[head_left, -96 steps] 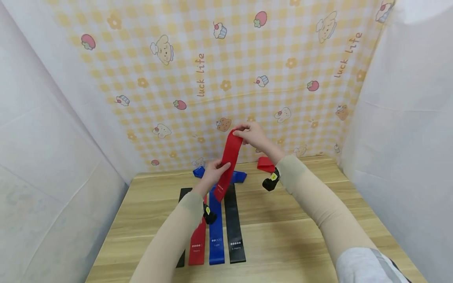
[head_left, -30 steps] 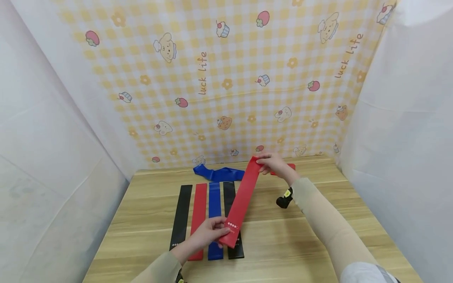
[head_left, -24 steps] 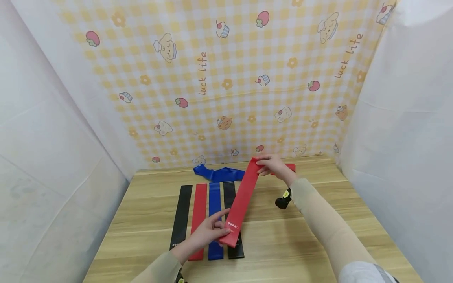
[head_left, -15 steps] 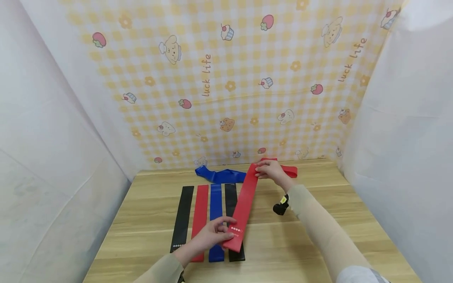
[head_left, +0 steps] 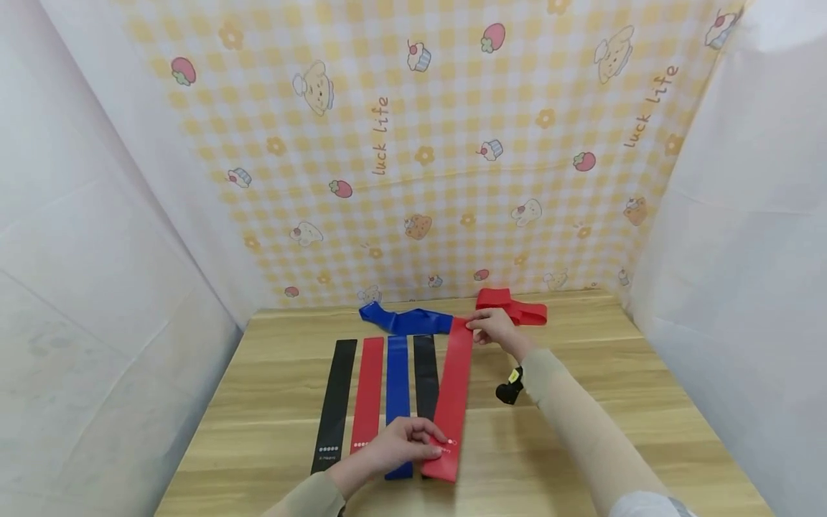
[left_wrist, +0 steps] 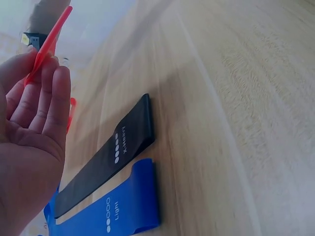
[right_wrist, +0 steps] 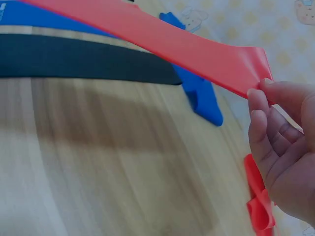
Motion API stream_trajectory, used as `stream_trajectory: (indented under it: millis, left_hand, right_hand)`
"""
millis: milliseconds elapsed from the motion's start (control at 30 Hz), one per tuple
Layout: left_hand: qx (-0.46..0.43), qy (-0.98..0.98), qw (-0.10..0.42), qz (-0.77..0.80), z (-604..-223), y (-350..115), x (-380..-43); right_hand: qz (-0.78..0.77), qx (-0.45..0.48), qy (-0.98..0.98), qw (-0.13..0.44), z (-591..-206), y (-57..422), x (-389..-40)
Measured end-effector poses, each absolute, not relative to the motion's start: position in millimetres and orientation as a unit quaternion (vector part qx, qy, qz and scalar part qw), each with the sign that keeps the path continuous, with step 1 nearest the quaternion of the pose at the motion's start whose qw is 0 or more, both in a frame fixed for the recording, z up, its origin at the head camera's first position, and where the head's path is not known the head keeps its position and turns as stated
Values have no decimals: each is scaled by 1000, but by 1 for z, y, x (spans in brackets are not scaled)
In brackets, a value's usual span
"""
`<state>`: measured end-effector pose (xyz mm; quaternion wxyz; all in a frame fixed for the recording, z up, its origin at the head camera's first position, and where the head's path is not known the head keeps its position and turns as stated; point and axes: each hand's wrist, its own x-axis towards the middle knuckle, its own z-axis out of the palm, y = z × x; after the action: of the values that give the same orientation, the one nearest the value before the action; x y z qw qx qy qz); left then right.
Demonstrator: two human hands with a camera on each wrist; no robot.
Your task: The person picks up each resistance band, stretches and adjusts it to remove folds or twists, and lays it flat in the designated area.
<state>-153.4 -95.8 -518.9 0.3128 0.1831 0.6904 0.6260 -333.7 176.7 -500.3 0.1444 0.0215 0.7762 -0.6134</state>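
A red resistance band (head_left: 454, 391) is stretched flat between my hands. It hangs above the table in both wrist views and partly covers a black band (head_left: 426, 373). My left hand (head_left: 403, 446) pinches its near end, where the white print is partly hidden by the fingers. At the far end, my right hand (head_left: 496, 329) pinches the corner between thumb and fingers. To the left lie a blue band (head_left: 397, 373) marked Light, another red band (head_left: 368, 380) and another black band (head_left: 336, 395), side by side.
A crumpled blue band (head_left: 413, 321) lies along the back of the wooden table (head_left: 258, 402). Behind my right hand is a loosely folded red band (head_left: 526, 314). A checked cloth (head_left: 413, 187) hangs at the back, with white cloth on both sides.
Both hands have lowered the red band and drawn it nearer the body, turning it closer to the line of the other bands. The red band behind my right hand has come more into view.
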Motion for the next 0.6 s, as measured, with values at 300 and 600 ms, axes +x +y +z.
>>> stream_trajectory:
  millis: [300, 600]
  left_hand:
    - [184, 674, 332, 634, -526, -86, -148]
    - [161, 673, 350, 631, -528, -78, -144]
  right_hand:
    - [-617, 20, 771, 160, -519, 171, -328]
    - [-627, 45, 759, 169, -531, 166, -326]
